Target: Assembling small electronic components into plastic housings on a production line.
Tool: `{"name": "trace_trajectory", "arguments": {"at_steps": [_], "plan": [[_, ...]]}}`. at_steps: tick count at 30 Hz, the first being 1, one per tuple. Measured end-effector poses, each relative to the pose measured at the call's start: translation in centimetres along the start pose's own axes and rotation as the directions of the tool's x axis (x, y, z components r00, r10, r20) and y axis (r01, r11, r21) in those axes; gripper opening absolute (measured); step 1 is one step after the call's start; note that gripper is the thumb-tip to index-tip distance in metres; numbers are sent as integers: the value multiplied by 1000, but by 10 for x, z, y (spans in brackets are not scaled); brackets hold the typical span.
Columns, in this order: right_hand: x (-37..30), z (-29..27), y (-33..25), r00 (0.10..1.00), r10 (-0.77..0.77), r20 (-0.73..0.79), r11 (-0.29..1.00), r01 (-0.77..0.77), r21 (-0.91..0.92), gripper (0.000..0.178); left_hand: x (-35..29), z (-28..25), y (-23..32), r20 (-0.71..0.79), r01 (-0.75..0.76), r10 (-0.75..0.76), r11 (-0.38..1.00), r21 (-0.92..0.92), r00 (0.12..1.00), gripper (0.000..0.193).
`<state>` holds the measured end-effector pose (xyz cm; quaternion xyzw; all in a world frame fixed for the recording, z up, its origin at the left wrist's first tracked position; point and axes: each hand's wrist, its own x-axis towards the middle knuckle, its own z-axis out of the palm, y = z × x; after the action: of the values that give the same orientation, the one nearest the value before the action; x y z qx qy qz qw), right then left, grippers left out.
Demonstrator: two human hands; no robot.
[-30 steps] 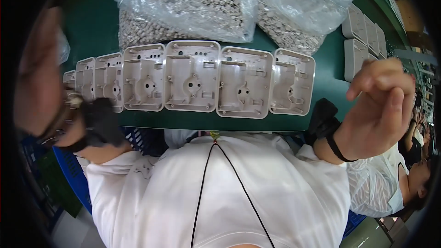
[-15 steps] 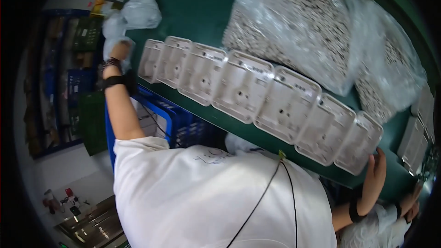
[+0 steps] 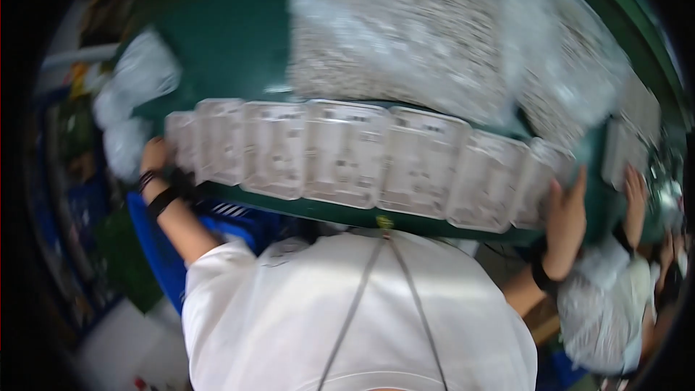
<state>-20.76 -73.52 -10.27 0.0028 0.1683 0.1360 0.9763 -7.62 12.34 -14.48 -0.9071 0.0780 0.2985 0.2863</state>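
Note:
A row of several pale grey plastic housings (image 3: 346,156), shallow and open on top, lies side by side across the green table. At the row's left end my left hand (image 3: 156,153) is beside the outermost housing (image 3: 182,141); blur hides its fingers. My right hand (image 3: 566,217), thumb and fingers apart, is against the rightmost housing (image 3: 537,185), at the other end. Black bands circle both wrists.
Large clear plastic bags (image 3: 405,36) full of small pale parts lie behind the row. Crumpled bags (image 3: 148,65) sit at the far left. A blue crate (image 3: 242,221) is below the table edge. To the right are another person's hand (image 3: 635,199) and more housings (image 3: 624,152).
The view has turned, so the row now looks nearly level. My left hand has come from the crumpled bags to the row's left end. My right hand now lies against the right end.

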Motion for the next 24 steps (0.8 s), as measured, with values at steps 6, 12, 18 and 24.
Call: {"name": "trace_trajectory", "arguments": {"at_steps": [6, 12, 18, 24], "plan": [[4, 45, 63, 670, -672, 316, -702, -441, -559, 58, 16, 63, -67, -312, -123, 63, 976, -178, 948, 15], [-16, 41, 58, 631, -719, 292, -666, -507, -547, 57, -31, -57, 59, 9, 81, -125, 586, -806, 992, 22], [-31, 27, 17, 638, -724, 261, -669, -559, -489, 54, -24, -120, 75, 223, 260, -139, 391, -883, 965, 22], [-37, 44, 6, 626, -685, 372, -719, -500, -483, 45, -45, -158, 73, -651, 11, -159, 974, -225, 742, 23]]}}
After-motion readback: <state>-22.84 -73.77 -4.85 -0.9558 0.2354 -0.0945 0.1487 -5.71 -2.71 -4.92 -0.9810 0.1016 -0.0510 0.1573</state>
